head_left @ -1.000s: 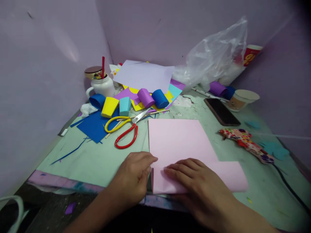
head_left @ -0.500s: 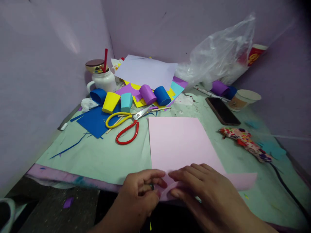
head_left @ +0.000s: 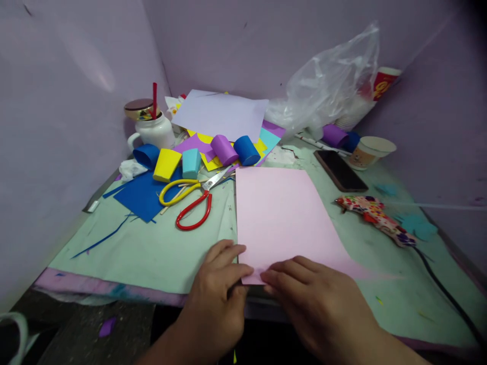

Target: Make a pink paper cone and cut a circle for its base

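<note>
A sheet of pink paper lies flat on the table in front of me, its near edge along the table's front. My left hand holds the near left corner, fingertips on top and the thumb curled below them. Beside it, my right hand has its fingers bunched on the near edge, pinching the paper; its thumb is mostly hidden. A pale pink strip of paper, blurred, sticks out to the right behind my right hand. Left of the sheet lie scissors with one yellow and one red handle, blades apart.
Behind the scissors stand several small paper pieces, among them a yellow one and a purple roll. Blue paper lies left. A phone, a paper cup and a floral-patterned glue gun with a black cord are right.
The pink sheet has slid slightly away from me, and its raised near edge now lies flatter. My left hand has moved up onto the corner. The view has shifted a little.
</note>
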Demonstrator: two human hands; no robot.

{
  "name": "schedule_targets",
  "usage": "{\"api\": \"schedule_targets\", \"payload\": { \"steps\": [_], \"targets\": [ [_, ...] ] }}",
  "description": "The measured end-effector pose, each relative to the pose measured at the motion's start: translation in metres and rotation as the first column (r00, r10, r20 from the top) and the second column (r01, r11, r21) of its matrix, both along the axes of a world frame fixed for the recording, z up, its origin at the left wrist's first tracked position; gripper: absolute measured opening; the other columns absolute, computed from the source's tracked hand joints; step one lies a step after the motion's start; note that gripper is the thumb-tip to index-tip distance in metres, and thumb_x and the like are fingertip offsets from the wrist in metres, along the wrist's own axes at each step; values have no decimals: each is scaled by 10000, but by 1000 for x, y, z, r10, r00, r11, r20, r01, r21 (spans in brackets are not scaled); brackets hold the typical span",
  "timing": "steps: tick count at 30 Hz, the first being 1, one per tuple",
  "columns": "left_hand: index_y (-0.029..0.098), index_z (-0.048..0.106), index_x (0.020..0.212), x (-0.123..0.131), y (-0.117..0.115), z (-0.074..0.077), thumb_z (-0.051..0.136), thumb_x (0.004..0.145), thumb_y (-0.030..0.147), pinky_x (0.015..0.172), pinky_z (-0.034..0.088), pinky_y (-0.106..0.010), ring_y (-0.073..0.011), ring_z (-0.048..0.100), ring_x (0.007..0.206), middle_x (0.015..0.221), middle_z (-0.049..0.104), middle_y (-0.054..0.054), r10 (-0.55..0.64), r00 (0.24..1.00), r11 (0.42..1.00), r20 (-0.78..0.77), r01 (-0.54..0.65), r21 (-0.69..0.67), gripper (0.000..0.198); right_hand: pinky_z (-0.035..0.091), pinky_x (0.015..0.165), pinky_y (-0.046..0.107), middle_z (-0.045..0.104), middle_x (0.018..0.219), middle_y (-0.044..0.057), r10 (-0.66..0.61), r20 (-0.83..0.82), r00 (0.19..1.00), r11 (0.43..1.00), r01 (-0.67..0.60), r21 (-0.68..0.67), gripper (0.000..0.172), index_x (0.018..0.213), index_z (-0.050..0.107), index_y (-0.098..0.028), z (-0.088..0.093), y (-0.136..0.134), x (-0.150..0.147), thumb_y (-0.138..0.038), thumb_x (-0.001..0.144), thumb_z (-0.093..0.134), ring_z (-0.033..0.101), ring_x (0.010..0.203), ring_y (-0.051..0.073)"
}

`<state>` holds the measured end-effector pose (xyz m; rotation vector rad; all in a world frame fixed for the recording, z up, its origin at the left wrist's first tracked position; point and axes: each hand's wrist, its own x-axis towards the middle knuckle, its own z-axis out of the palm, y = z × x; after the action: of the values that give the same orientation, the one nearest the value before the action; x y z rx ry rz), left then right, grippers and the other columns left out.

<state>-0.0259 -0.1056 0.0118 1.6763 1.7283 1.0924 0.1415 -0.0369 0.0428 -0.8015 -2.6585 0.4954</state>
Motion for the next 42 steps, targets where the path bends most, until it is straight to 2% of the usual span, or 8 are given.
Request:
{"api": "schedule_targets", "payload": {
  "steps": [3, 9, 12, 17, 24, 30, 35, 42],
  "targets": [
    [158, 681, 849, -4, 0, -4, 489, 783, 68, 780, 535, -411, -233, 620, 913, 964, 708, -97, -8, 985, 995, -174, 24, 95, 222, 376, 542, 268, 702, 724, 23, -26, 110, 994, 996, 36, -87, 225, 795, 673, -213, -6, 5, -3, -169, 841, 457, 645, 646, 182],
    [177, 553, 1114, -9, 2, -9, 525, 790, 117, 602, 531, -262, -147, 660, 666, 799, 699, -14, 113, 982, 993, -152, -117, -19, 330, 322, 508, 280, 717, 655, 32, -144, 405, 903, 959, 228, -167, 219, 916, 686, -261, 1, 31, -20, -281, 849, 479, 665, 592, 241],
    [227, 546, 1103, -10, 5, -8, 506, 792, 100, 588, 511, -244, -127, 648, 648, 807, 688, 18, 70, 990, 997, -122, -73, -20, 338, 329, 514, 279, 717, 652, 23, -144, 433, 890, 948, 250, -198, 263, 1049, 652, -277, 2, 40, -25, -252, 826, 516, 659, 589, 240],
    [247, 554, 1114, -11, 4, -6, 545, 781, 138, 641, 523, -322, -191, 652, 811, 959, 669, -15, -92, 984, 995, -150, 85, -49, 351, 428, 636, 281, 741, 830, -5, -75, 283, 956, 920, 176, -349, 225, 948, 699, -282, -4, 46, -25, -200, 822, 532, 668, 717, 192],
    [185, 565, 1097, -4, 5, -9, 484, 819, 166, 565, 521, -432, -261, 628, 743, 914, 622, -77, -94, 937, 996, -338, 84, -42, 290, 437, 669, 260, 674, 845, 32, 104, 215, 971, 881, 10, -473, 182, 865, 730, -218, -7, 65, -28, -204, 833, 551, 612, 747, 160],
    [184, 574, 1010, -2, 7, -9, 424, 841, 154, 535, 499, -400, -238, 590, 671, 853, 593, -66, -141, 905, 990, -402, 128, -60, 228, 425, 669, 311, 609, 917, 78, 239, 322, 916, 931, -122, -345, 242, 915, 701, -188, 9, 60, -26, -371, 772, 636, 568, 772, 201],
    [193, 582, 963, -4, 13, 2, 375, 862, 163, 567, 482, -379, -231, 586, 689, 863, 593, -68, -260, 872, 957, -415, 176, -231, 232, 410, 686, 349, 610, 818, 85, 235, 382, 894, 971, -198, -135, 133, 781, 671, -152, 10, 51, -28, -278, 756, 641, 527, 761, 218],
    [192, 633, 865, -18, 26, 12, 360, 886, 189, 633, 462, -259, -151, 587, 674, 778, 612, -42, -182, 959, 953, -218, 118, -279, 274, 450, 740, 277, 636, 945, 58, 333, 252, 909, 899, -226, -375, 193, 988, 688, -209, 9, 66, -22, -243, 810, 620, 595, 845, 176]
  ]
}}
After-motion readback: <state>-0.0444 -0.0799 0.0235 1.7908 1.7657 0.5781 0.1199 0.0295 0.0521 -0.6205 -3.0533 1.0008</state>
